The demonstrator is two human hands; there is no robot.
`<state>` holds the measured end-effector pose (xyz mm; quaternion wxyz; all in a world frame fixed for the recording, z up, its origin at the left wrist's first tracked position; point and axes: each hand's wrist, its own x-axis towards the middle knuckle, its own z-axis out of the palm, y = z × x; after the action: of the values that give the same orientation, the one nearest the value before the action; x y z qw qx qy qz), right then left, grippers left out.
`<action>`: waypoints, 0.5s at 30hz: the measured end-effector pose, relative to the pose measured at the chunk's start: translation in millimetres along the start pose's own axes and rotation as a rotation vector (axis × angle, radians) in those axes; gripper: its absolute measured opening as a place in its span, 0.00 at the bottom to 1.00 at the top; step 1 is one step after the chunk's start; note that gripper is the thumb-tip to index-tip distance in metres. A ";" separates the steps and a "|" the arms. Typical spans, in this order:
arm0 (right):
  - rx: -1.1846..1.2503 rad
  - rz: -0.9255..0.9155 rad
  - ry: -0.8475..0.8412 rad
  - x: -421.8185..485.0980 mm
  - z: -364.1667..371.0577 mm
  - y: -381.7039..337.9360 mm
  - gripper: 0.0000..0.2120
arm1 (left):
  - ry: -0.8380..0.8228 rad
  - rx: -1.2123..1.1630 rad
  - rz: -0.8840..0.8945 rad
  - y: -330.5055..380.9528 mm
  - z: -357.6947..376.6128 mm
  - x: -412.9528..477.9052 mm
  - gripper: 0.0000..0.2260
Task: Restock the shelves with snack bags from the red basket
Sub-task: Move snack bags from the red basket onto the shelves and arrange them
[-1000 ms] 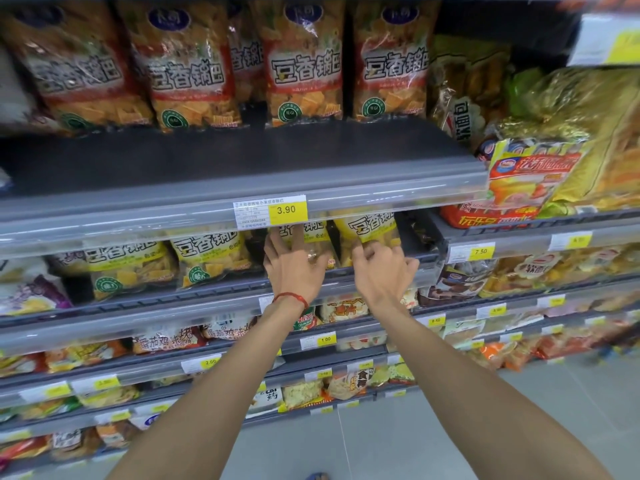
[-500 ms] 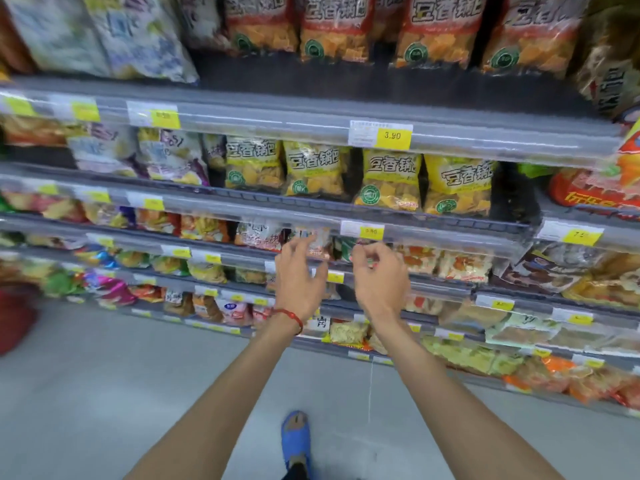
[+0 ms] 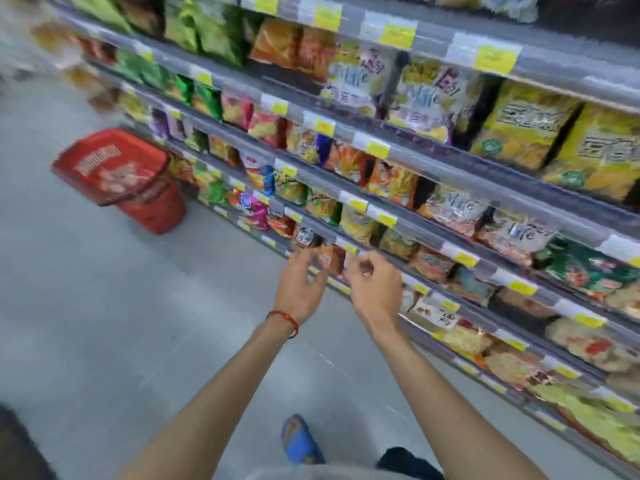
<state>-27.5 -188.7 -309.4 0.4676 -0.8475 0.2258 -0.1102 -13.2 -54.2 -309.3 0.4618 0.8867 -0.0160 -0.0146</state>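
The red basket (image 3: 119, 178) stands on the grey floor at the left, against the foot of the shelves, with snack bags inside. Both my hands hang in mid-air in front of the lower shelves, well to the right of the basket. My left hand (image 3: 300, 285) wears a red wrist band and holds nothing, its fingers loosely spread. My right hand (image 3: 375, 289) is beside it, fingers curled and apart, holding nothing. Yellow snack bags (image 3: 526, 126) fill the upper right shelf. The picture is blurred by motion.
Grey shelves (image 3: 415, 157) with yellow price tags run diagonally from upper left to lower right, packed with many-coloured snack bags. My foot in a blue slipper (image 3: 300, 441) stands on the grey floor (image 3: 104, 323), which stretches across the left.
The view has swung left and down, bringing the red basket into sight. Both hands have drawn back from the yellow bags' shelf and now hang lower, holding nothing.
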 end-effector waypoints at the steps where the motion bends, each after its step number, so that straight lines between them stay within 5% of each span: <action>1: 0.007 0.000 -0.041 -5.1 24.4 -13.4 0.08 | 0.017 -0.002 -0.011 -16.2 -20.5 4.2 0.14; 15: 0.023 -0.126 -0.501 31.9 312.3 -171.2 0.03 | 0.277 -0.146 -0.351 -194.2 -235.2 130.5 0.15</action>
<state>172.5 106.7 -334.2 0.5109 -0.8553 0.0482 0.0716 129.6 244.1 -335.1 0.5129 0.8337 0.2031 0.0261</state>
